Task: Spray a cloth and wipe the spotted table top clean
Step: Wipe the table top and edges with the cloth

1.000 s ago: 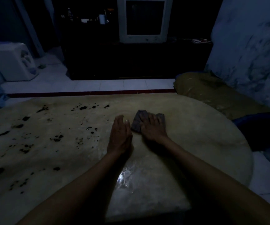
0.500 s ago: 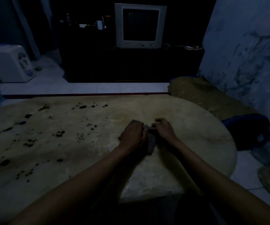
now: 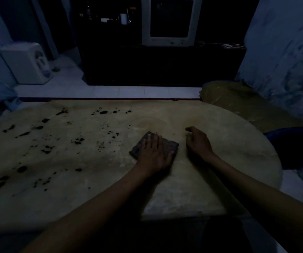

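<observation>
A pale stone table top (image 3: 210, 179) fills the lower view in dim light. Its left half carries several dark spots (image 3: 45, 148); the right half looks plain. A small folded grey cloth (image 3: 170, 145) lies flat near the table's middle. My left hand (image 3: 154, 154) presses down on it with straight spread fingers, covering most of it. My right hand (image 3: 199, 141) hovers or rests just right of the cloth with loosely curled fingers, holding nothing. No spray bottle is visible.
Beyond the table's far edge are a tiled floor, a dark cabinet with an old white monitor (image 3: 168, 21), and a white appliance (image 3: 26, 63) at left. A yellowish cushion (image 3: 238, 101) and a dark blue object (image 3: 296, 147) sit along the table's right side.
Earlier my right hand lay on the cloth, then both hands gripped it together. Now the cloth lies flat under my left hand and my right hand has come off it to the right.
</observation>
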